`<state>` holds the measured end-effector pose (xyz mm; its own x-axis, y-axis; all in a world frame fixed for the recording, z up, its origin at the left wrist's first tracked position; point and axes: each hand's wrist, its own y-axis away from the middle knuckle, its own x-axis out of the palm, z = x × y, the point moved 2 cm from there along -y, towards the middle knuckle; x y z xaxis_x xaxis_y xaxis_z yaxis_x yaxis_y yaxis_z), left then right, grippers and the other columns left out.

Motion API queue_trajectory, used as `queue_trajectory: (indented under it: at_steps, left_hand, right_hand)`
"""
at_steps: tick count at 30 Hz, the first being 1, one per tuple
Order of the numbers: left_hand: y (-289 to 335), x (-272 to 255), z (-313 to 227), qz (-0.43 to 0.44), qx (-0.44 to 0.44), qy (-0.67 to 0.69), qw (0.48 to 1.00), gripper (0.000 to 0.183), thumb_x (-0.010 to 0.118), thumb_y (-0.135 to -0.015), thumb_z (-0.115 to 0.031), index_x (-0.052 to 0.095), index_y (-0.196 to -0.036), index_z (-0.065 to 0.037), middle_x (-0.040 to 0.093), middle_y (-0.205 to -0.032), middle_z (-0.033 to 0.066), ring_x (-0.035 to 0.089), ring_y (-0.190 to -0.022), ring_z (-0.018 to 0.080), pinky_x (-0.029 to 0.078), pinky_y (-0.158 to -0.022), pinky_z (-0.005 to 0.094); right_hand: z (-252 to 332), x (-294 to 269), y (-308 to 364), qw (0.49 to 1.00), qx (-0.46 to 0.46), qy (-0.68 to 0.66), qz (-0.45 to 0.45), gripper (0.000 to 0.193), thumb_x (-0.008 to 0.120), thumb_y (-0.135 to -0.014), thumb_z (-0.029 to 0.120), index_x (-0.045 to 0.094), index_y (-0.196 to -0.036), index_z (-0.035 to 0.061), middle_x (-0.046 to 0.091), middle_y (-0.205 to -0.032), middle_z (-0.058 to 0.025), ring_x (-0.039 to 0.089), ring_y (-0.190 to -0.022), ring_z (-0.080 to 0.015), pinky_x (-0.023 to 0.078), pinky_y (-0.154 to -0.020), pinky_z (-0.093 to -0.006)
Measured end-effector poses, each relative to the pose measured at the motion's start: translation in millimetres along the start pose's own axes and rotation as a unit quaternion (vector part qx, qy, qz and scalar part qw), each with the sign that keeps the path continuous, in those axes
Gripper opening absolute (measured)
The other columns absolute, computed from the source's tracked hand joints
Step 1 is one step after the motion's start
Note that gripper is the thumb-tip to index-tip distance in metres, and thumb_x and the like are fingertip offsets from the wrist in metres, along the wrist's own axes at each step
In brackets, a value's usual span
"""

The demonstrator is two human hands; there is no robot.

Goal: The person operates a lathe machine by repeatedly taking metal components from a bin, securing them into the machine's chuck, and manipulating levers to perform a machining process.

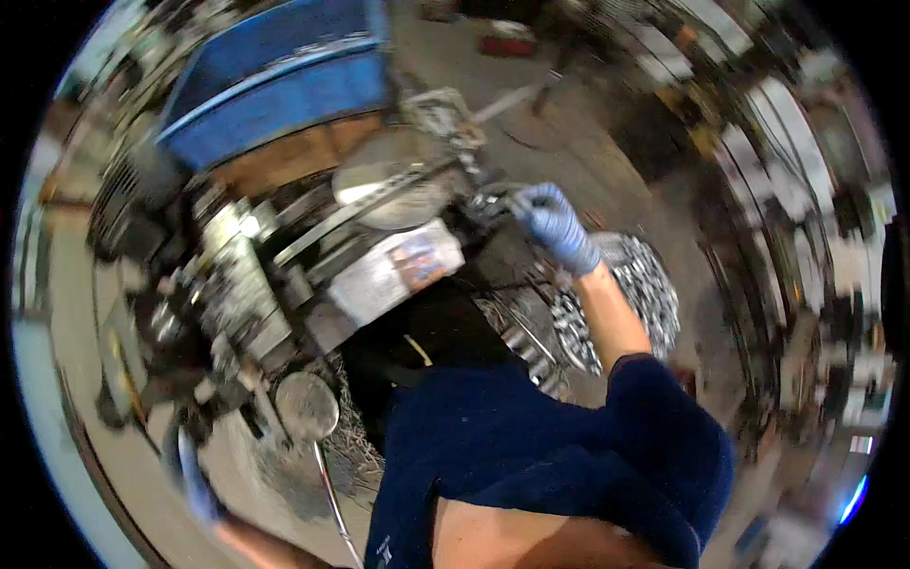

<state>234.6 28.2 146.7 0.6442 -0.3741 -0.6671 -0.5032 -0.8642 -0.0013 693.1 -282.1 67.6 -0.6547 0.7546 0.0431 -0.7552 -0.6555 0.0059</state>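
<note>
My right hand (557, 230), in a blue-grey glove, reaches to the right end of a metal machine (379, 213). Its fingers are curled closed against a dark fitting (488, 204) there; what lies inside them is hidden. Far to the left, my left hand (196, 484) wears a similar glove and is smeared by motion. It is beside a dark part at the machine's lower left end, and whether it grips that part is unclear. Between my arms, a pale panel with a coloured picture (412, 264) lies along the machine's near side.
A large blue bin (284, 100) stands behind the machine. Right of my right forearm is a round container heaped with shiny metal pieces (645, 294). A round metal disc (308, 406) with a long rod stands near my left arm, above scattered metal shavings (355, 446). Blurred shelving (787, 209) lines the right.
</note>
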Motion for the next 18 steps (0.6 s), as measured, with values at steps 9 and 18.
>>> queue_trajectory:
  at_steps: [9,18]
  left_hand:
    - [-37,183,-88,0.297,-0.008,0.671,0.680,0.041,0.053,-0.091,-0.036,0.054,-0.118,-0.005,0.058,-0.113,0.0084,0.054,-0.106,0.0208,0.043,-0.092,0.0347]
    - [-42,147,-63,0.101,0.019,0.517,0.850,0.030,0.059,-0.088,-0.030,0.064,-0.093,0.000,0.065,-0.084,0.0041,0.059,-0.075,0.0099,0.048,-0.067,0.0245]
  right_hand:
    - [54,220,-4,0.879,-0.364,0.138,0.276,0.019,0.073,-0.064,0.014,0.069,-0.082,0.0101,0.062,-0.107,-0.0117,0.057,-0.101,-0.0324,0.047,-0.085,-0.0394]
    - [49,259,7,0.821,-0.426,0.245,0.292,0.031,0.075,-0.063,0.027,0.068,-0.086,0.0085,0.054,-0.118,-0.0199,0.055,-0.101,-0.0372,0.045,-0.087,-0.0416]
